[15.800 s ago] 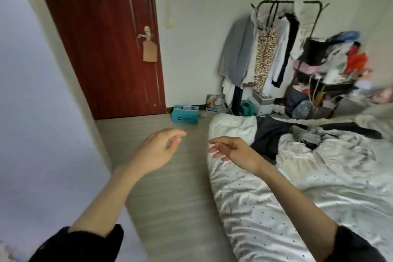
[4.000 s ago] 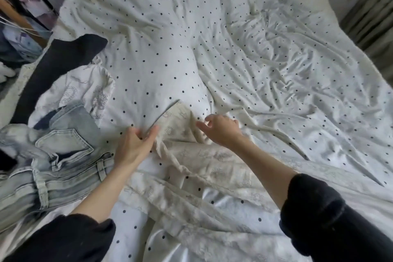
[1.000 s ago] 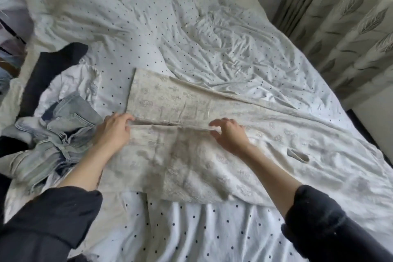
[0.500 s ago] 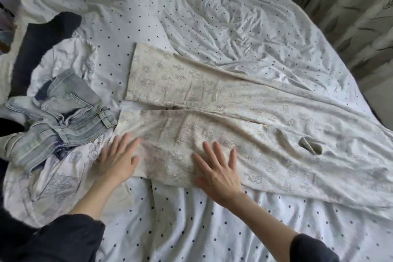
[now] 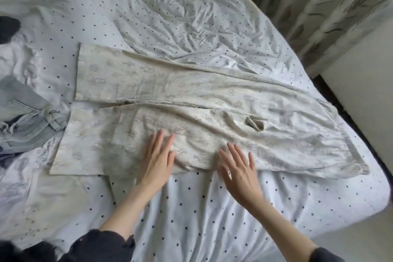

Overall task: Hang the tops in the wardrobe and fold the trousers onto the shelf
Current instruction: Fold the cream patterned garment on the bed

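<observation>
Trousers (image 5: 191, 102) are spread flat across the bed (image 5: 202, 208), pressed near their front edge by the left hand (image 5: 158, 160) and right hand (image 5: 239, 169), fingers straight, nothing gripped.

A dotted white bed (image 5: 191, 219) carries cream patterned trousers (image 5: 191, 102) beside crumpled jeans (image 5: 25, 125).

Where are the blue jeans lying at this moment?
In the head view the blue jeans lie crumpled at the left edge of the bed, just left of the cream trousers' leg ends and well left of the left hand.
</observation>
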The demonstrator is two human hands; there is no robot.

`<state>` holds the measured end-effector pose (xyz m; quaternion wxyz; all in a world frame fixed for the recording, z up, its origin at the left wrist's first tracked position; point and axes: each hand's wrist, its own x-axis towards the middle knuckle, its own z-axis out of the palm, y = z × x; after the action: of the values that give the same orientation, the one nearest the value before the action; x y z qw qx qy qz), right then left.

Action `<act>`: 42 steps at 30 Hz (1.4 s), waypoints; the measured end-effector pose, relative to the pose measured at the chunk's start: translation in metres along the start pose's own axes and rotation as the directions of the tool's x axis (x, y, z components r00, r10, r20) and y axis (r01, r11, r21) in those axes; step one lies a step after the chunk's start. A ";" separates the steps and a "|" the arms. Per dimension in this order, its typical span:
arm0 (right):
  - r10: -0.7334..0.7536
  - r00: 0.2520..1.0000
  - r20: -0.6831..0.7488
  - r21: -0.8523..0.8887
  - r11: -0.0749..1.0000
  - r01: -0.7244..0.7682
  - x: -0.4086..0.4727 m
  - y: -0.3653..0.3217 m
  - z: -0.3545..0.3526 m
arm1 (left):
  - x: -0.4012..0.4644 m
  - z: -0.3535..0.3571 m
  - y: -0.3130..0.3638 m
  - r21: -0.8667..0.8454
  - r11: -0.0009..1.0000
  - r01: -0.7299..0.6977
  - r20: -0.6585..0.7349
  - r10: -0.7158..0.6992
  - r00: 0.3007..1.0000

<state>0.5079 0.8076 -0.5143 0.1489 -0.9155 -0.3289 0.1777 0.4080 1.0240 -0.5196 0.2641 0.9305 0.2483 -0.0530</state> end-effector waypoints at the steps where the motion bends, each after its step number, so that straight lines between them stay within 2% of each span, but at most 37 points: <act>1: 0.060 0.998 -0.004 -0.006 0.998 -0.060 -0.010 0.023 -0.006 | 0.001 0.012 0.022 0.037 0.999 -0.035 0.018 0.035 0.999; 5: 0.297 0.950 -0.096 0.050 0.955 -0.294 -0.044 0.109 -0.029 | 0.007 0.060 0.094 0.214 0.968 -0.133 0.118 0.110 0.987; 7: 0.464 0.874 -0.148 0.164 0.883 -0.441 -0.053 0.146 -0.042 | 0.006 0.080 0.120 0.259 0.954 -0.154 0.169 0.112 0.979; 8: 0.561 0.810 -0.173 0.250 0.820 -0.515 -0.056 0.167 -0.049 | 0.005 0.091 0.134 0.294 0.941 -0.167 0.192 0.113 0.975; 10: 0.732 0.659 -0.173 0.436 0.657 -0.615 -0.061 0.214 -0.066 | 0.002 0.118 0.165 0.348 0.920 -0.180 0.223 0.106 0.969; 12: 0.863 0.491 -0.123 0.626 0.451 -0.636 -0.057 0.248 -0.080 | 0.000 0.134 0.187 0.368 0.911 -0.187 0.236 0.103 0.966; 14: 0.955 0.297 0.018 0.778 0.173 -0.604 -0.051 0.282 -0.093 | 0.002 0.153 0.212 0.390 0.893 -0.225 0.257 0.129 0.958; 15: 0.960 0.245 0.134 0.825 0.029 -0.565 -0.047 0.293 -0.098 | 0.001 0.159 0.222 0.392 0.889 -0.238 0.263 0.140 0.955; 16: 0.934 0.244 0.262 0.837 -0.093 -0.539 -0.044 0.301 -0.101 | 0.001 0.163 0.231 0.386 0.890 -0.245 0.266 0.147 0.953; 17: 0.881 0.279 0.382 0.824 -0.188 -0.534 -0.042 0.307 -0.104 | 0.002 0.168 0.240 0.378 0.892 -0.249 0.269 0.152 0.951; 19: 0.780 0.350 0.519 0.795 -0.289 -0.533 -0.040 0.315 -0.106 | 0.004 0.179 0.255 0.376 0.890 -0.259 0.285 0.155 0.946; 20: 0.762 0.365 0.535 0.795 -0.308 -0.522 -0.041 0.319 -0.107 | 0.004 0.183 0.262 0.367 0.893 -0.259 0.286 0.156 0.945; 25: 0.810 0.362 0.462 0.851 -0.291 -0.437 -0.052 0.351 -0.122 | 0.006 0.187 0.291 0.345 0.896 -0.278 0.182 0.227 0.957; 28: 0.818 0.361 0.447 0.849 -0.261 -0.460 -0.062 0.364 -0.123 | 0.005 0.184 0.311 0.399 0.862 -0.313 0.128 0.285 0.950; 31: 0.816 0.336 0.471 0.821 -0.267 -0.504 -0.072 0.367 -0.115 | 0.003 0.185 0.317 0.468 0.838 -0.282 0.037 0.300 0.953; 36: 0.826 0.289 0.485 0.798 -0.282 -0.533 -0.080 0.365 -0.105 | -0.007 0.182 0.298 0.465 0.821 -0.332 -0.086 0.415 0.906; 39: 0.834 0.283 0.473 0.804 -0.277 -0.526 -0.080 0.363 -0.103 | -0.018 0.183 0.280 0.442 0.811 -0.384 -0.091 0.467 0.880; 42: 0.836 0.269 0.478 0.813 -0.304 -0.498 -0.080 0.359 -0.104 | -0.026 0.185 0.267 0.430 0.838 -0.336 -0.111 0.419 0.901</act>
<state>0.6912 0.4740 -0.5429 0.5405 -0.6584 0.4696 0.2321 0.5224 0.7204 -0.5482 0.0470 0.9956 0.0682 0.0449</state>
